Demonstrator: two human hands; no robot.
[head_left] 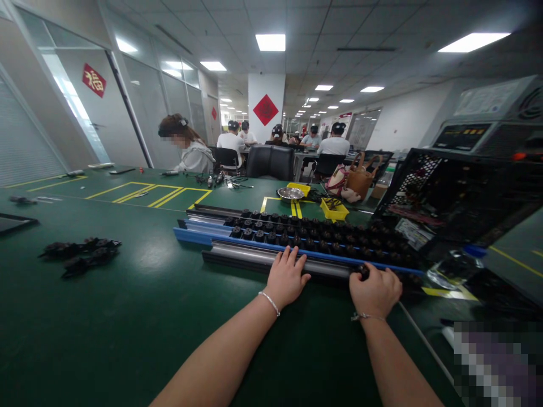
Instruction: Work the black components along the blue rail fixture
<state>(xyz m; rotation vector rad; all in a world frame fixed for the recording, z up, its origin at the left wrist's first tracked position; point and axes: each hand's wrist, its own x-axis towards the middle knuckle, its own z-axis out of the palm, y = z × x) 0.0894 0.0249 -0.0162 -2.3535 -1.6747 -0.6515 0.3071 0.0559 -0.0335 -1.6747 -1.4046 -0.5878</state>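
My left hand [288,276] lies with its fingers spread on the nearest long black rail [241,254], a channel with a shiny inner face. Farther right, my right hand [375,291] is closed around a small black round part [362,272] at that same rail; my fingers hide most of it. Just behind runs a blue-edged rail [193,234]. Rows of black roller-like parts [258,234] sit in the rails beyond. At the left of the table lies a loose pile of similar black parts [82,254].
A bottle with a blue cap [453,265] and an open computer case [449,192] stand at the right. Behind the rails are a metal bowl [291,194] and a yellow tray [334,210]. A person [190,147] works across the green table [139,328]; others sit farther back.
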